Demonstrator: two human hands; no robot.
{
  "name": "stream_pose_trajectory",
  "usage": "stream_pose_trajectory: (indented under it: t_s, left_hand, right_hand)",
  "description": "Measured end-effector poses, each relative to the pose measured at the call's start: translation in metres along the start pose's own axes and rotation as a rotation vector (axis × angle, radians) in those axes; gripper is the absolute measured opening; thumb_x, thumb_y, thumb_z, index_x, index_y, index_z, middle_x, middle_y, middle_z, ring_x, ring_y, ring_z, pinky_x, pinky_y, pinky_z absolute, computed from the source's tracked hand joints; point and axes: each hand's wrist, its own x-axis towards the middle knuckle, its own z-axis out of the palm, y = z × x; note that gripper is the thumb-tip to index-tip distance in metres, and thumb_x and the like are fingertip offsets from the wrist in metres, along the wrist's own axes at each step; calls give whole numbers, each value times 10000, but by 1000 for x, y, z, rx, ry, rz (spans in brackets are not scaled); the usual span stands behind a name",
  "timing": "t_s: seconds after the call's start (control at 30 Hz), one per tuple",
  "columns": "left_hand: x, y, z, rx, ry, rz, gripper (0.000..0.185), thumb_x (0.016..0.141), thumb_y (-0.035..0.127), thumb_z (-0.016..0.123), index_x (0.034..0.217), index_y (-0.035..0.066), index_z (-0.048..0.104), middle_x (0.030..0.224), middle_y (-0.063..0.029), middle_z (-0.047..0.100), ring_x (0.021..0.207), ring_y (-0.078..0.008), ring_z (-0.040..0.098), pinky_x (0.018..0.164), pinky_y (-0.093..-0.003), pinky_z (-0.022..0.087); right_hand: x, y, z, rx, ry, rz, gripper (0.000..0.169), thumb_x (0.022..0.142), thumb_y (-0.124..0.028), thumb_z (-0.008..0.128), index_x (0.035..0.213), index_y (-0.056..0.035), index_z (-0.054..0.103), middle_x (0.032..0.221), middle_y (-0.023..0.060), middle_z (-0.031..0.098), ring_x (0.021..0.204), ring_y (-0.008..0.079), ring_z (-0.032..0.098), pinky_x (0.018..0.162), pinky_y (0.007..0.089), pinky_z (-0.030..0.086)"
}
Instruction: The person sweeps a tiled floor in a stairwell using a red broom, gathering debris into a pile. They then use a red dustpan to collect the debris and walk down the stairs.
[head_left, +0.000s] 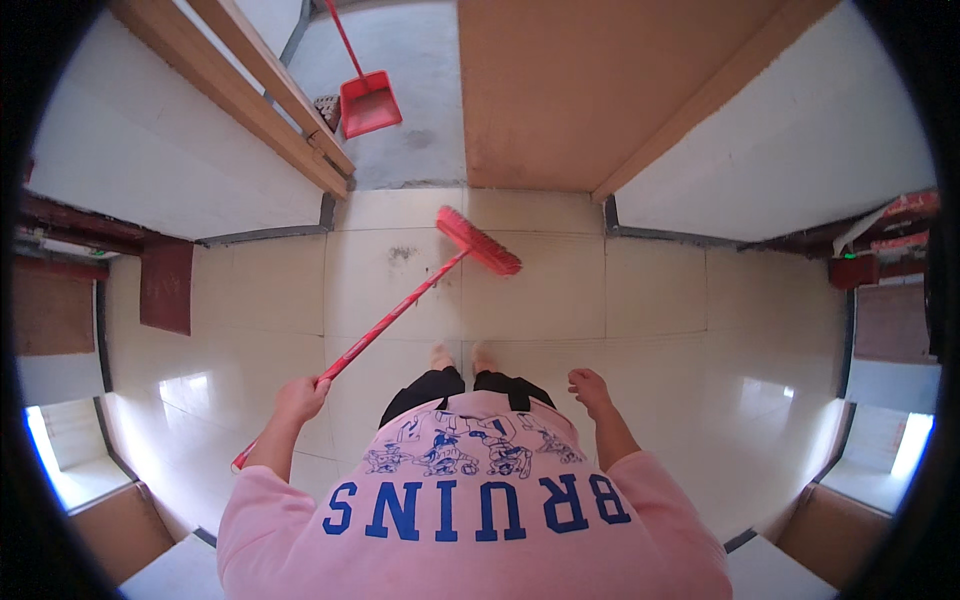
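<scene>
My left hand (300, 397) grips the red striped handle (390, 319) of a broom, near its upper end. The handle runs on behind my left forearm. Ahead of my feet, the red bristle head (480, 241) lies slanted on the tiled floor (540, 292). My right hand (589, 390) hangs at my right side with loosely curled fingers and nothing in it. A dark smudge (403, 253) and small bits of dirt mark the tiles left of the broom head. Beyond the doorway, a red long-handled dustpan (371, 105) stands on grey concrete.
A brown door (532, 90) stands at the right of the doorway. Wooden door framing (292, 112) edges its left side, with a patterned object (328, 111) beside the dustpan. Dark red furniture (166, 289) stands at the left, and a red item (853, 271) at the right.
</scene>
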Motion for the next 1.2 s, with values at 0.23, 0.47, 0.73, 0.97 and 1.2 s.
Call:
stream_pose_trajectory:
  t_s: [0.23, 0.47, 0.73, 0.97, 1.2]
  left_hand:
    - [27, 106, 21, 44, -105, 248, 399, 862, 438, 464, 1096, 158, 623, 1007, -152, 632, 943, -314, 593, 814, -415, 461]
    - [61, 146, 37, 155, -146, 410, 386, 860, 425, 471, 1079, 150, 629, 1036, -132, 628, 981, -303, 580, 835, -406, 454]
    - [136, 52, -42, 214, -187, 273, 367, 818, 417, 546, 1098, 197, 634, 1044, -91, 635, 999, -253, 586, 844, -385, 460]
    - [177, -33, -178, 417, -62, 178, 330, 763, 408, 582, 1018, 220, 675, 897, -46, 671, 843, -193, 637, 764, -348, 493]
    - [228, -87, -258, 547, 131, 165, 278, 747, 355, 592, 889, 142, 701, 740, -83, 664, 704, -206, 642, 684, -326, 494]
  right_hand:
    - [-33, 62, -30, 118, 93, 259, 242, 782, -263, 603, 947, -87, 583, 809, 11, 559, 695, 134, 560, 543, 266, 404]
    - [-59, 83, -14, 303, 209, 199, 223, 791, -246, 599, 956, -98, 584, 809, 8, 565, 688, 135, 561, 505, 247, 389]
    - [-86, 79, 60, 332, 262, 226, 270, 792, -273, 600, 1008, -114, 568, 867, 15, 576, 766, 143, 576, 640, 300, 433]
    - [-134, 70, 187, 372, 237, 210, 284, 788, -277, 608, 1015, -108, 577, 859, 18, 581, 758, 148, 577, 639, 286, 439]
    - [-176, 91, 252, 341, 302, 205, 237, 787, -221, 607, 961, -60, 614, 836, 27, 615, 725, 125, 568, 586, 260, 428]
